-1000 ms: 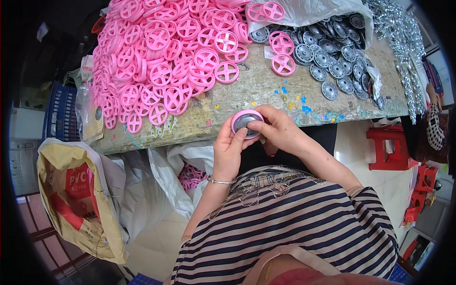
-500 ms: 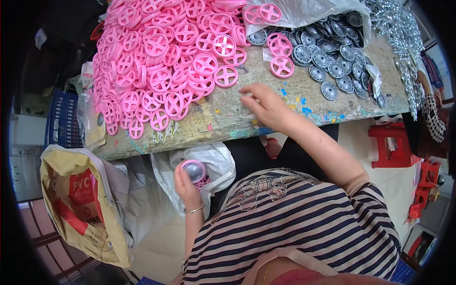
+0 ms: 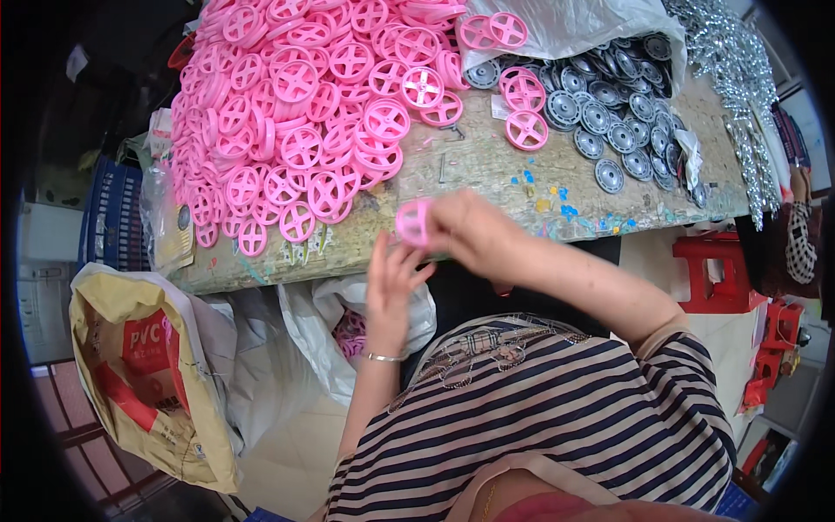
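Note:
A pink spoked plastic wheel (image 3: 411,223) is pinched in my right hand (image 3: 474,233), just above the near edge of the table. My left hand (image 3: 391,283) is raised beside it, fingers apart and slightly blurred. Its fingertips come close to the wheel; whether they touch it I cannot tell. Behind my hands lies a big heap of pink wheels (image 3: 300,148). Grey discs (image 3: 596,117) spill from a white plastic bag (image 3: 574,30) on the right, with a few loose pink wheels (image 3: 526,129) next to them.
Below the table edge hangs an open white bag (image 3: 409,317) with pink pieces (image 3: 350,331) inside. A yellowish sack (image 3: 96,348) stands open at the left. Silver tinsel (image 3: 731,96) drapes over the table's right end. A red stool (image 3: 713,270) and another person's checkered sleeve (image 3: 800,252) are at the right.
My right hand has taken a pink wheel from the heap's edge and drawn it nearer. My left hand has let go of a pink ring with a grey disc and risen toward the right.

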The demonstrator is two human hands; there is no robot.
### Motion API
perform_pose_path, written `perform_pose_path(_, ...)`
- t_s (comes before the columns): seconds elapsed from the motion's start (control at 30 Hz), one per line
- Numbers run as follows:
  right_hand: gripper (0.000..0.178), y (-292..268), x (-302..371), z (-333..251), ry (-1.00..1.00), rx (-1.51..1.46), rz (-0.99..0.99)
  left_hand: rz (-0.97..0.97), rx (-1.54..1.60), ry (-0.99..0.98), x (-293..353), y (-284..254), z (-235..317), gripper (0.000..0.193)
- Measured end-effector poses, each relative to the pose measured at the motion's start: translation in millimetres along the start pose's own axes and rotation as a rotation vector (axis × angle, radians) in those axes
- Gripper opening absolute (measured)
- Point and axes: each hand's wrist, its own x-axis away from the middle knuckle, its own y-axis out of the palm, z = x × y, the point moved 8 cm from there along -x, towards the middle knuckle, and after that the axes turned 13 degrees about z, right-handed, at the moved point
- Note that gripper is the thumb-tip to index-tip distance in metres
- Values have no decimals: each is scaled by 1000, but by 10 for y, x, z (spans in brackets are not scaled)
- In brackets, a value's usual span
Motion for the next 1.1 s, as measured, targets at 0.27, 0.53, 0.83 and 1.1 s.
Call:
perform_pose_path(0.27, 28, -1354, 173, 881, 225, 352, 439, -20, -68, -390, -45, 365, -390, 39)
perform_pose_path(0.53, 27, -1812, 120, 1596, 179, 892, 311, -12, -9, -423, -15, 366, -478, 36)
perform_pose_path(0.83, 31, -1049, 109, 472, 556, -82, 271, -26, -29, -362, -66, 395, -428, 39)
perform_pose_path(1.1, 36, -517, 337, -21, -57, 248, 340, -108, -8, -326, -10, 529, -356, 42)
